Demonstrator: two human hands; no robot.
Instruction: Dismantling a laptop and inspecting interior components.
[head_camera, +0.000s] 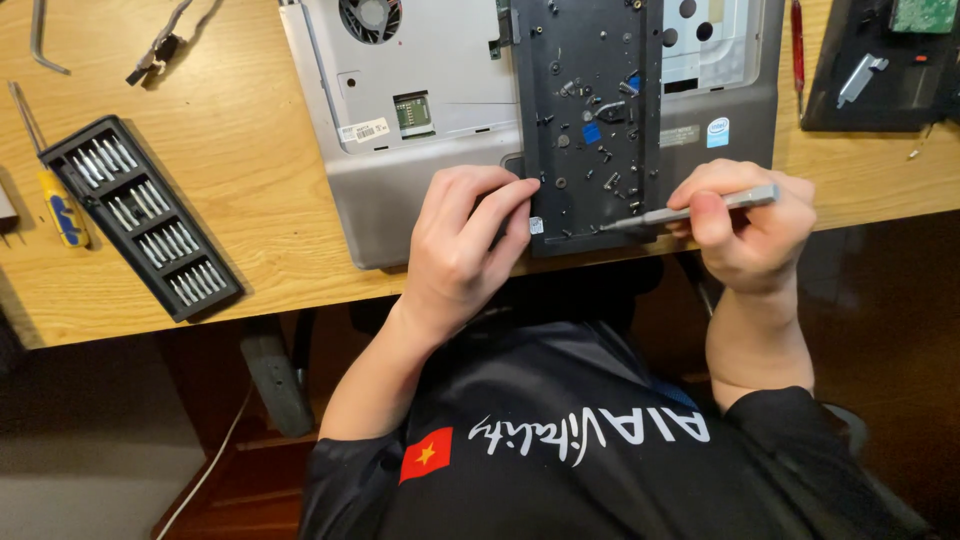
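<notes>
A grey laptop chassis (420, 180) lies opened on the wooden desk (250, 200), with a black panel (585, 60) resting across it. My left hand (465, 245) presses its fingertips against the panel's lower left edge and holds nothing. My right hand (750, 230) is closed around a slim grey screwdriver (690, 210). The tool's tip touches the lower right part of the black panel. Small screws and blue tabs dot the panel.
A black tray of screwdriver bits (140, 215) lies at the left, with a yellow-handled tool (60, 205) beside it. A red screwdriver (797, 50) and another dark panel (885, 65) sit at the back right. Metal tweezers (160, 40) rest at the back left.
</notes>
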